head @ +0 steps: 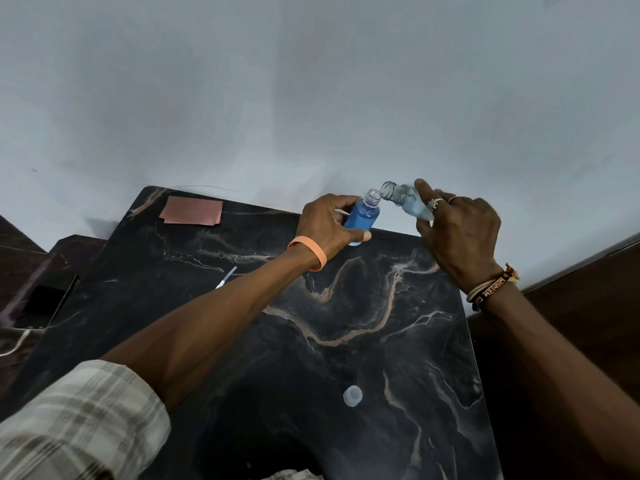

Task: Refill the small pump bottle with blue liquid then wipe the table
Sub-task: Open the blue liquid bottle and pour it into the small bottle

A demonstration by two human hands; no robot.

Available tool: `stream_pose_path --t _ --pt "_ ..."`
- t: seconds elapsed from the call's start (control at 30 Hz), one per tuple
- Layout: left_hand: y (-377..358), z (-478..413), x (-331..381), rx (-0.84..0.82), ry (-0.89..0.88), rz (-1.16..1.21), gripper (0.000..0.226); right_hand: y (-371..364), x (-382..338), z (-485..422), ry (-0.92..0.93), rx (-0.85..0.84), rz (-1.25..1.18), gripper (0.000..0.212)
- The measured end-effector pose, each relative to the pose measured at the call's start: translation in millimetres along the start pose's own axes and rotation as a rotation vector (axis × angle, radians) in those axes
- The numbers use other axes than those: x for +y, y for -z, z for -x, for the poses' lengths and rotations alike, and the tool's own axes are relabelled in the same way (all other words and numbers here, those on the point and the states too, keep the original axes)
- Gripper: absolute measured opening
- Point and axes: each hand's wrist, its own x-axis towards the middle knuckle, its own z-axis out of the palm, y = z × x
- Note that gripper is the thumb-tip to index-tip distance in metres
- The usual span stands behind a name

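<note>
My left hand (327,225) grips a small clear bottle (363,216) that is nearly full of blue liquid, its open neck tilted slightly right. My right hand (457,230) holds a second clear bottle (408,202) tipped on its side, mouth against the first bottle's mouth, with only a little pale blue liquid left inside. Both bottles are held above the far edge of the black marble table (346,341). A pump tube (227,277) lies on the table, partly hidden behind my left forearm. A pink cloth (192,210) lies folded at the far left corner.
A translucent cap (352,395) sits on the table near me. A phone (45,303) with a white cable lies on a lower dark surface to the left. A pale wall stands right behind the table; dark wood furniture is at the right.
</note>
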Motion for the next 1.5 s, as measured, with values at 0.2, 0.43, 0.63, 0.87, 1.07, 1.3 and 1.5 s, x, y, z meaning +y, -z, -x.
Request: stream_pose_path --t 0.2,0.43,0.63,0.87,1.07,1.3,1.5 --pt "-5 7 -17 -0.011 0.025 0.021 0.052 -16 -20 26 -0.111 -0.089 -0.124 0.045" --pt "-14 20 -41 0.003 0.089 -0.045 0.050 -39 -42 59 -0.148 -0.193 -0.206 0.049" --pt "-21 37 -63 -0.007 0.167 -0.038 0.053 -65 -53 81 -0.222 -0.370 -0.251 0.053" --pt "-23 59 -101 -0.037 0.249 -0.096 0.052 -87 -72 108 -0.100 -0.419 -0.260 0.060" --pt "-30 77 -126 -0.078 0.291 -0.131 0.053 -101 -83 123 -0.005 -0.554 -0.259 0.057" --pt "-39 95 -144 -0.106 0.311 -0.207 0.049 -112 -89 134 0.099 -0.682 -0.278 0.052" --pt "-42 104 -153 -0.102 0.333 -0.203 0.045 -118 -90 142 0.105 -0.771 -0.295 0.050"
